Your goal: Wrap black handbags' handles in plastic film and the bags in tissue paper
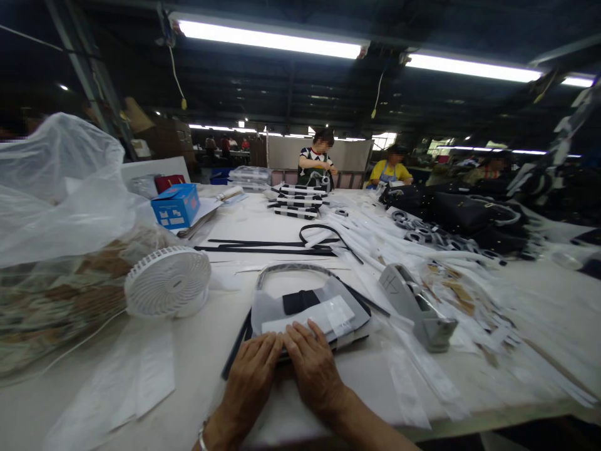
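A dark handbag [362,313] lies flat on the table in front of me, partly covered with white wrapping. Its wrapped handle [295,267] arches away from me. On top are a black patch [300,302] and a white sheet [319,315] with clear tape at its right end. My left hand [256,369] and my right hand [312,363] meet side by side at the bag's near edge. Both sets of fingers are bent over that edge and close on it. My thumbs are partly hidden, and so is the underside of the bag.
A tape dispenser [417,307] stands right of the bag, a white fan [169,282] to the left. Black straps [272,245] lie beyond. Further off are a blue box [176,205], stacked wrapped bags [298,202] and black bags [460,213]. Two people work across the table.
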